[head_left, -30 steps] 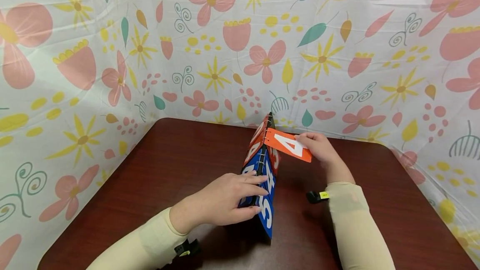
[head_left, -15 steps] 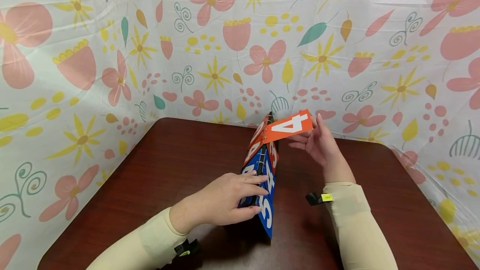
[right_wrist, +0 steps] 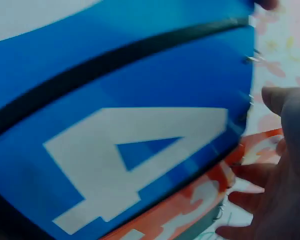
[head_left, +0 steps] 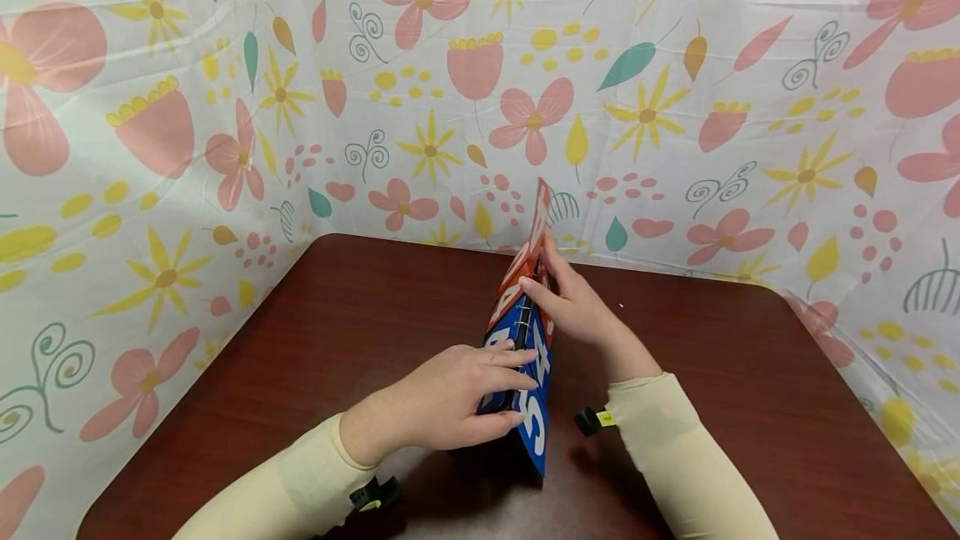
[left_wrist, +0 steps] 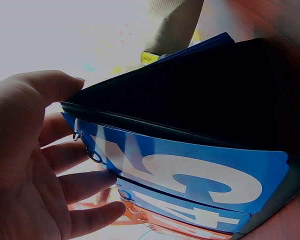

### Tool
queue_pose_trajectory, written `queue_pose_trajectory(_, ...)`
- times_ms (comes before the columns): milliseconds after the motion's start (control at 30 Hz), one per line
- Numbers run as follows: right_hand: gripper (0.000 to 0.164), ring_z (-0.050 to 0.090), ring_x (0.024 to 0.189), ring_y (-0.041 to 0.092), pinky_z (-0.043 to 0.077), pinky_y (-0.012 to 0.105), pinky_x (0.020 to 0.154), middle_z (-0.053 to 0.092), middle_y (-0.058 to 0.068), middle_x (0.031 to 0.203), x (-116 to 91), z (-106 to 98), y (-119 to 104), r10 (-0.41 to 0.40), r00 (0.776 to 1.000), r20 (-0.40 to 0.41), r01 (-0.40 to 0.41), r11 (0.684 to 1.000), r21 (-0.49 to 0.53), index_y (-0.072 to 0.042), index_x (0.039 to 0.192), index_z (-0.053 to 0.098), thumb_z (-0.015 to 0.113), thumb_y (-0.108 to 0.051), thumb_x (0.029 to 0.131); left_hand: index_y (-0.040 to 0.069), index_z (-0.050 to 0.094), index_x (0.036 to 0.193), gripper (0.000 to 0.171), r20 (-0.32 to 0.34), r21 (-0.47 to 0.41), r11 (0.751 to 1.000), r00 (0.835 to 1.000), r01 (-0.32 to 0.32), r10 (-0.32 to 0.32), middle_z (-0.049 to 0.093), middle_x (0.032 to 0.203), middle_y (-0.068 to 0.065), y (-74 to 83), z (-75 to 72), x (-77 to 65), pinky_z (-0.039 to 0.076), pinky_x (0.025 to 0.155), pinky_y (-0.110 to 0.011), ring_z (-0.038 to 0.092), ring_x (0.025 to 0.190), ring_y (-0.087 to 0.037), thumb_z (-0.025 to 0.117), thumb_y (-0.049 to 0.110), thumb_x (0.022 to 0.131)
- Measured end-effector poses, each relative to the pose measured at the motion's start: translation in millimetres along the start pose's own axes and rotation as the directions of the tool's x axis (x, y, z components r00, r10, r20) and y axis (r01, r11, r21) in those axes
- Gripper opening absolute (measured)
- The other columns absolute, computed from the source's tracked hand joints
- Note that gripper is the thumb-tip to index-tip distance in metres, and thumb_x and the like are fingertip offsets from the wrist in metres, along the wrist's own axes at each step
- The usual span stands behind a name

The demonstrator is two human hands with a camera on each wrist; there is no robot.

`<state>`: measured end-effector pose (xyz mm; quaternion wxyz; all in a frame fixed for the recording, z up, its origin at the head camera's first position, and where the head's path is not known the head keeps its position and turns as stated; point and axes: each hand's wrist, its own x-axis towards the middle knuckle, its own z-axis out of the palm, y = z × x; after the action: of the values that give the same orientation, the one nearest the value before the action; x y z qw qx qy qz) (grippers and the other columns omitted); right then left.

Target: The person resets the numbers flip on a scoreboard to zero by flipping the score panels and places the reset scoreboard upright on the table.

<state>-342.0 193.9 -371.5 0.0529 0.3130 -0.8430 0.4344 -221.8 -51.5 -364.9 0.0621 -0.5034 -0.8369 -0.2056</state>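
Note:
A tent-shaped flip scoreboard [head_left: 536, 438] stands on the table, with blue and red number cards hung on metal rings along its ridge. My left hand [head_left: 450, 398] rests over the near part of the ridge, its fingers across the blue cards; in the left wrist view its fingertips touch the rings. At the far end, a red card [head_left: 542, 211] stands raised above the ridge. My right hand [head_left: 585, 315] is against that card's right side, fingers extended and thumb near the ridge. The right wrist view has a blue card with a white 4 [right_wrist: 180, 80] beside these fingers.
The dark reddish-brown table [head_left: 337, 307] lies under the scoreboard. A white flowered cloth [head_left: 465, 15] hangs behind the table and along its left. Small black wrist devices [head_left: 375, 494] sit under both sleeves.
My right hand had the red 4 card out to the right of the ridge. That card has swung up and leftward to stand upright, the hand moving left along with it. My left hand has stayed put.

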Motion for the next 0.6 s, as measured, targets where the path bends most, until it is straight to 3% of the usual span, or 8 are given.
queue_pose_trajectory(133, 0.070, 0.022, 0.159, 0.034, 0.022, 0.070, 0.122, 0.022, 0.002, 0.173, -1.2, 7.7, -2.3, 0.023, 1.000, -0.012, -0.024, 0.984, -0.176, -0.030, 0.166, 0.016, 0.050, -0.044, 0.106, 0.024, 0.067, 0.137, 0.040, 0.002, 0.004, 1.000, 1.000, -0.006, 0.006, 0.049, 0.159, 0.002, 0.0, -0.1, 0.3, 0.042, 0.118, -0.043, 0.047, 0.147, -0.026, 0.055, 0.042, 0.104)
queue_pose_trajectory(267, 0.063, 0.023, 0.158, 0.043, 0.019, 0.078, 0.117, 0.027, 0.002, 0.172, -2.1, 10.9, -3.8, 0.049, 0.998, -0.037, -0.058, 0.958, -0.281, -0.025, 0.163, 0.030, 0.046, -0.046, 0.106, 0.023, 0.067, 0.138, 0.041, 0.008, 0.005, 1.000, 1.000, -0.002, 0.002, 0.049, 0.159, 0.002, 0.3, -0.4, 0.5, 0.042, 0.119, -0.043, 0.047, 0.147, -0.025, 0.055, 0.042, 0.104)
queue_pose_trajectory(467, 0.062, 0.025, 0.157, 0.043, 0.022, 0.077, 0.117, 0.029, 0.004, 0.171, -1.4, 11.3, -4.2, 0.058, 0.997, -0.041, -0.068, 0.951, -0.302, -0.023, 0.162, 0.035, 0.049, -0.045, 0.106, 0.025, 0.066, 0.138, 0.041, 0.013, 0.005, 1.000, 1.000, 0.010, -0.010, 0.049, 0.159, 0.003, 0.7, -0.7, -0.1, 0.043, 0.118, -0.044, 0.047, 0.147, -0.025, 0.054, 0.043, 0.104)
queue_pose_trajectory(600, 0.056, 0.040, 0.151, 0.036, 0.036, 0.065, 0.117, 0.043, 0.008, 0.164, -0.1, 10.1, -0.8, 0.050, 0.989, -0.140, -0.088, 0.956, -0.281, -0.020, 0.154, 0.050, 0.059, -0.042, 0.103, 0.025, 0.066, 0.139, 0.041, 0.013, 0.002, 1.000, 1.000, 0.010, -0.010, 0.048, 0.159, 0.003, 0.6, -1.0, -0.4, 0.043, 0.118, -0.044, 0.046, 0.148, -0.025, 0.054, 0.043, 0.104)
